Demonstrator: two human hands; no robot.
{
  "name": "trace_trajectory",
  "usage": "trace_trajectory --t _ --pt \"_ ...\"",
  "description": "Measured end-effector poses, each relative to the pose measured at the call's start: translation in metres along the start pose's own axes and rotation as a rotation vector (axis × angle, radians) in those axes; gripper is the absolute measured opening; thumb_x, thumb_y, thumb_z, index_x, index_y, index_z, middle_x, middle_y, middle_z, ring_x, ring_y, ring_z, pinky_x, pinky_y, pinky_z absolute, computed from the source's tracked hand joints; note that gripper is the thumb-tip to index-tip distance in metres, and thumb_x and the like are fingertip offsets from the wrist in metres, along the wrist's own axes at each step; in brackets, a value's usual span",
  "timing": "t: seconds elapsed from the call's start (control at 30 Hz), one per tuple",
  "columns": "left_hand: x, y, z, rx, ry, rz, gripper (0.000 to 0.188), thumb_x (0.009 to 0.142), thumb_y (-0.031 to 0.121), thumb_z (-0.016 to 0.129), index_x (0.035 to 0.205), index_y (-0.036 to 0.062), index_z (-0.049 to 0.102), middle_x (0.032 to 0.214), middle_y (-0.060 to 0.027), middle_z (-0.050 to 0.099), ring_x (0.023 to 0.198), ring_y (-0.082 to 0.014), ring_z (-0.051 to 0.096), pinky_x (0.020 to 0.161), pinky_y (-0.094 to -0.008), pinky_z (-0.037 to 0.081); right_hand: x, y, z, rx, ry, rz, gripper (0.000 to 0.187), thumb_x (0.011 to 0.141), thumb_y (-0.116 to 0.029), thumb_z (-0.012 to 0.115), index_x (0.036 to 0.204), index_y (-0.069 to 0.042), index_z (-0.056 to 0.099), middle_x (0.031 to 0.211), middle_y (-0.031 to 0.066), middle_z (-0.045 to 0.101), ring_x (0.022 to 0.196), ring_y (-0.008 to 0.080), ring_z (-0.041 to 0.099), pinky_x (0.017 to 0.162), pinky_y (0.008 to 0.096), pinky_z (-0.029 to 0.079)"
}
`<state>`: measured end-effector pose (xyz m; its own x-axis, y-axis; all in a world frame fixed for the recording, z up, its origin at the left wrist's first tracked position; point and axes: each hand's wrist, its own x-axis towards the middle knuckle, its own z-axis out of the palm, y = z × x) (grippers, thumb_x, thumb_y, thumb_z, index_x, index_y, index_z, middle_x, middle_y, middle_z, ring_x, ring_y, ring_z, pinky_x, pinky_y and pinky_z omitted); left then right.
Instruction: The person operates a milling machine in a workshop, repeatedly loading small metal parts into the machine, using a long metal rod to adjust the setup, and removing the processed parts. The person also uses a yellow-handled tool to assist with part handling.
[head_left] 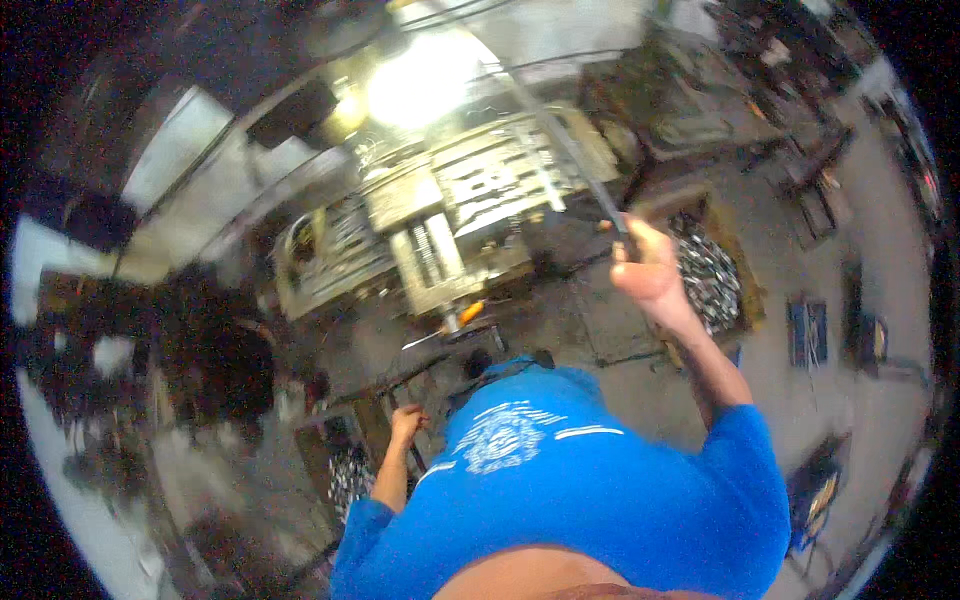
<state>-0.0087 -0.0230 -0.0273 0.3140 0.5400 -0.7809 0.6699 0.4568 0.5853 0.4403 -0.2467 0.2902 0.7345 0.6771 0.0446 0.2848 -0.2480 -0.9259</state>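
My right hand point(650, 262) is closed round the near end of a long dark lever bar point(572, 152). The bar slants up and to the left, past a machine's metal table point(405, 195). My left hand point(408, 422) is low beside my body with its fingers curled in. It is near a dark metal frame point(400, 385); whether it holds anything is too blurred to tell. Shiny slotted blocks lie on the machine table under the lamp. A small orange handle point(471, 312) shows at the table's near edge.
To the right stands a bin point(745, 255) full of small shiny metal pieces point(708, 278). Another heap of metal pieces point(350, 478) lies at lower left. A bright lamp point(420, 85) glares above the machine. A blue crate point(808, 335) is on the floor at right.
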Motion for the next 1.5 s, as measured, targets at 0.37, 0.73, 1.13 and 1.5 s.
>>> trace_trajectory --t 0.37,0.73,1.13,1.5 --pt "-0.026 -0.036 0.019 -0.072 0.096 -0.056 0.038 0.073 -0.007 0.044 0.110 -0.0134 0.051 0.080 -0.0210 0.062 0.060 -0.0236 0.061 0.053 -0.0315 0.052 -0.002 -0.006 0.007 0.228 -0.002 0.027 0.041 0.060 -0.006 0.048 0.100 -0.002 0.053 0.067 -0.0070 0.038 0.057 0.0012 0.034 0.050 0.0158 0.027" --pt "-0.024 -0.040 0.004 -0.070 0.065 -0.005 0.038 0.071 -0.007 0.047 0.108 -0.0102 0.055 0.081 -0.0193 0.063 0.061 -0.0214 0.062 0.053 -0.0302 0.050 0.007 0.015 0.013 0.292 -0.037 -0.005 0.052 0.058 -0.023 0.063 0.103 -0.001 0.052 0.067 -0.0069 0.039 0.056 0.0007 0.034 0.049 0.0152 0.026" --pt "-0.027 -0.031 -0.006 -0.094 0.104 -0.023 0.040 0.068 -0.006 0.054 0.108 -0.0119 0.052 0.078 -0.0183 0.063 0.058 -0.0193 0.061 0.052 -0.0276 0.047 0.037 0.060 0.045 0.014 0.102 -0.077 0.030 0.059 -0.009 0.056 0.089 -0.005 0.054 0.058 -0.0055 0.039 0.051 0.0046 0.036 0.046 0.0203 0.031" --pt "-0.020 0.113 -0.026 0.183 -0.002 0.408 0.034 0.075 0.003 0.053 0.106 -0.0094 0.054 0.079 -0.0123 0.064 0.066 -0.0159 0.061 0.062 -0.0284 0.049 0.116 0.136 0.108 -0.156 0.318 -0.284 0.022 0.062 -0.011 0.055 0.082 -0.003 0.053 0.053 0.0012 0.045 0.047 0.0080 0.042 0.045 0.0242 0.037"
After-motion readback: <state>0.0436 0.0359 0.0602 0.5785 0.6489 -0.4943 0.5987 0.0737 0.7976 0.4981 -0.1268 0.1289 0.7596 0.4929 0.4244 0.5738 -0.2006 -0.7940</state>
